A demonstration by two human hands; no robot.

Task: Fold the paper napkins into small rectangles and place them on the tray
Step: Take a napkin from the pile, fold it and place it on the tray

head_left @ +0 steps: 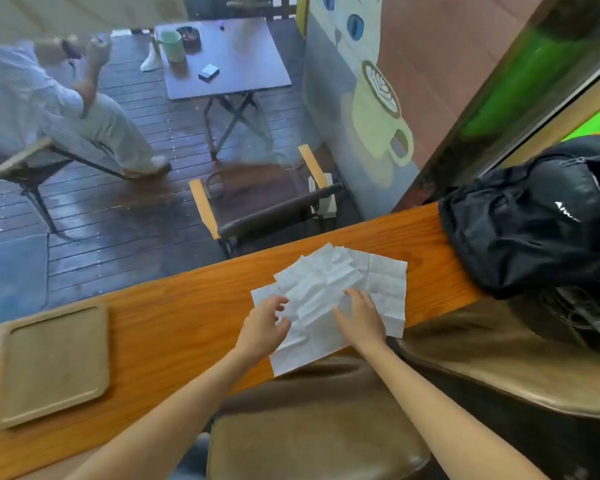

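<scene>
Head camera view, looking down at a long orange wooden counter. A loose pile of white paper napkins lies spread near the middle-right of it, unfolded, creased and overlapping like a fan, with one sheet hanging slightly over the near edge. They look thin, soft and very light, likely to tear, slide or lift together; a single sheet is probably best pinched at a free corner or edge and peeled from the pile.

Both bare hands rest on the napkins. Left hand sits at the pile's left edge, fingers curled loosely and partly spread, not clearly gripping anything. Right hand lies flat with fingers spread, pressing the sheets down.

An empty tan tray sits on the same counter, well apart to the left, with bare wood between. A black backpack crowds the counter's right end, near the napkins. Brown stool seats sit below the counter. Beyond it are dark decking, folding chairs, a small table and a seated person.
</scene>
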